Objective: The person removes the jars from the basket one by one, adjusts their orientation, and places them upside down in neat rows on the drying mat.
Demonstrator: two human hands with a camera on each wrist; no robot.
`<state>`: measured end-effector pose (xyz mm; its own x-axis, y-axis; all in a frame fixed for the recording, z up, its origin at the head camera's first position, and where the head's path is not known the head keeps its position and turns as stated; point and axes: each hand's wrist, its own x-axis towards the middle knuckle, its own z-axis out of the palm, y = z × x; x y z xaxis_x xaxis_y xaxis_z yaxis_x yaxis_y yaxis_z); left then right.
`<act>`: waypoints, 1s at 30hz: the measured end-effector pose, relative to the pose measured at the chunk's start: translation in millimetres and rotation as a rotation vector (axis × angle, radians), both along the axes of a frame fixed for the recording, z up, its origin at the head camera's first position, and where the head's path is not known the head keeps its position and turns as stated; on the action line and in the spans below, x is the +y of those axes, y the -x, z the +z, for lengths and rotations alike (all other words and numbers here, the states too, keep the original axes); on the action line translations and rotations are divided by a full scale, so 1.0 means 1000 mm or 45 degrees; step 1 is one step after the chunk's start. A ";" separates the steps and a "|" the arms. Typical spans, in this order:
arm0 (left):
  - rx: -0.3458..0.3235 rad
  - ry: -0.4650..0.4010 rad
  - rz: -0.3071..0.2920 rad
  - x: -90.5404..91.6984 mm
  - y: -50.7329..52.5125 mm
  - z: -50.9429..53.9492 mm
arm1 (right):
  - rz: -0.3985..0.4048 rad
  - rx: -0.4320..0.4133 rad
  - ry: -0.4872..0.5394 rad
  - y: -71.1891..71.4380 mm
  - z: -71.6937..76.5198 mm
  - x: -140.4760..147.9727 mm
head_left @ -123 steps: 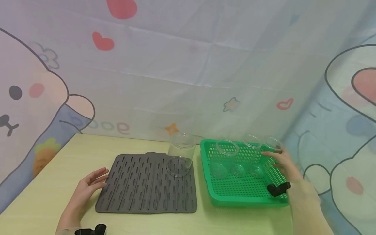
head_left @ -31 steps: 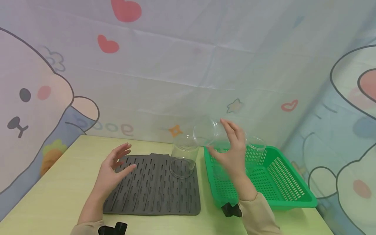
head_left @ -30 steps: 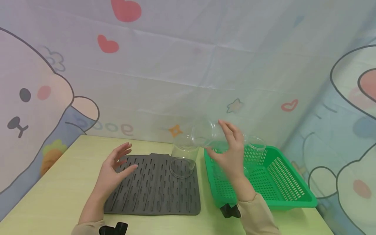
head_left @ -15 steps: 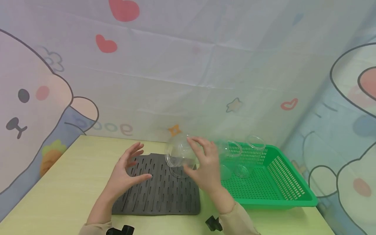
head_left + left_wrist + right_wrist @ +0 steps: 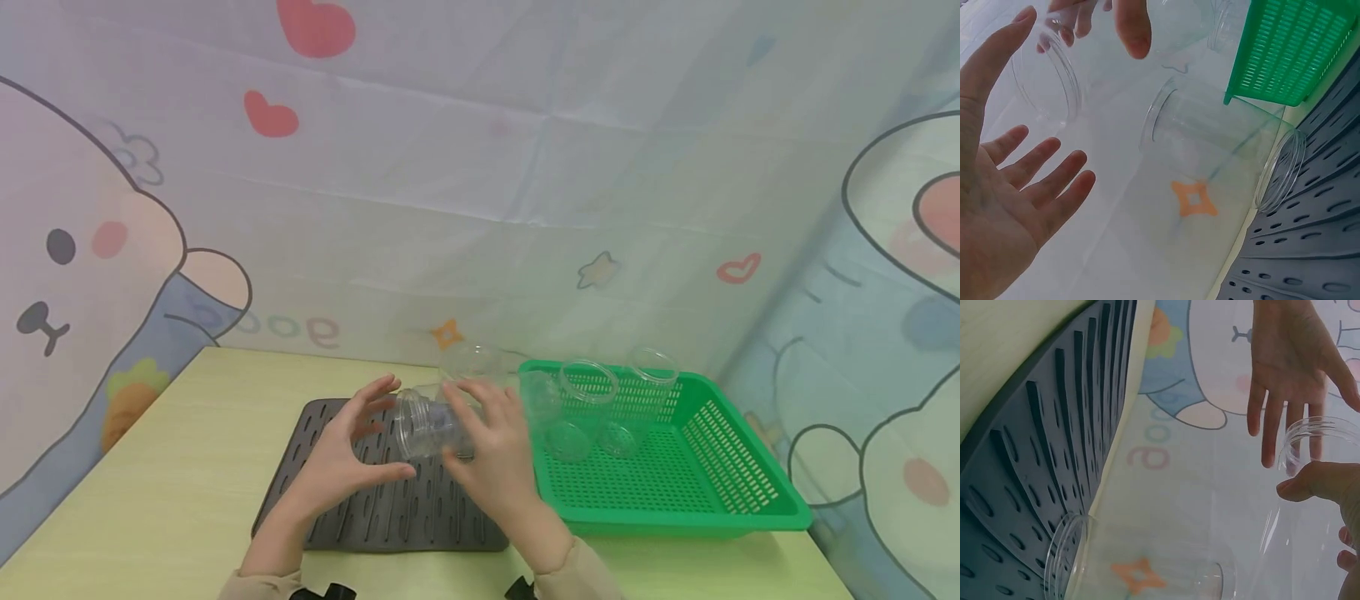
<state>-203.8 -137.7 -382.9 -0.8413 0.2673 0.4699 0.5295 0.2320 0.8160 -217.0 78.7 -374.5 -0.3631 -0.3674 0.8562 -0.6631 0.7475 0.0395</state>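
My right hand (image 5: 495,454) holds a clear cup (image 5: 427,423) on its side over the grey drying mat (image 5: 375,529), its mouth pointing left. My left hand (image 5: 333,462) is beside that mouth, thumb and fingers spread apart around the rim; whether they touch it I cannot tell. In the left wrist view the fingers of the left hand (image 5: 1029,187) are extended and apart. A second clear cup (image 5: 1210,134) stands upside down on the mat's far right part, partly hidden by the right hand in the head view.
A green slotted basket (image 5: 675,521) stands right of the mat on the pale yellow table (image 5: 150,467). Two clear cups, a nearer one (image 5: 588,392) and a farther one (image 5: 654,367), stand upright inside it. A printed curtain (image 5: 420,208) hangs behind the table.
The right hand took a cup from the basket, tipped it sideways and carried it left over the mat. The left hand moved right and in towards the cup's mouth.
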 end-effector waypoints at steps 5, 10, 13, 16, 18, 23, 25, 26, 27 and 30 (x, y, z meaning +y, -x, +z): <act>-0.029 0.009 0.023 0.002 0.000 0.000 | -0.048 -0.002 -0.021 0.000 -0.004 -0.005; -0.064 0.000 0.027 0.004 0.001 -0.002 | -0.089 0.019 -0.051 -0.002 -0.008 -0.009; -0.094 -0.001 0.022 0.006 0.001 -0.003 | -0.105 0.014 -0.076 -0.001 -0.011 -0.012; -0.113 0.003 0.020 0.006 0.002 -0.003 | -0.111 0.008 -0.085 -0.001 -0.013 -0.014; -0.109 0.007 0.020 0.007 0.002 -0.004 | -0.114 0.006 -0.090 -0.001 -0.014 -0.015; -0.109 0.017 0.036 0.006 0.003 -0.005 | -0.131 -0.004 -0.106 -0.003 -0.014 -0.017; -0.116 0.018 0.036 0.005 0.003 -0.005 | -0.141 -0.009 -0.113 -0.003 -0.015 -0.017; -0.118 0.018 0.034 0.005 0.003 -0.004 | -0.145 -0.010 -0.117 -0.003 -0.015 -0.017; -0.123 0.015 0.032 0.005 0.003 -0.004 | -0.147 -0.011 -0.118 -0.003 -0.015 -0.018; -0.131 0.004 0.021 0.003 0.003 -0.003 | -0.144 -0.022 -0.118 -0.004 -0.016 -0.019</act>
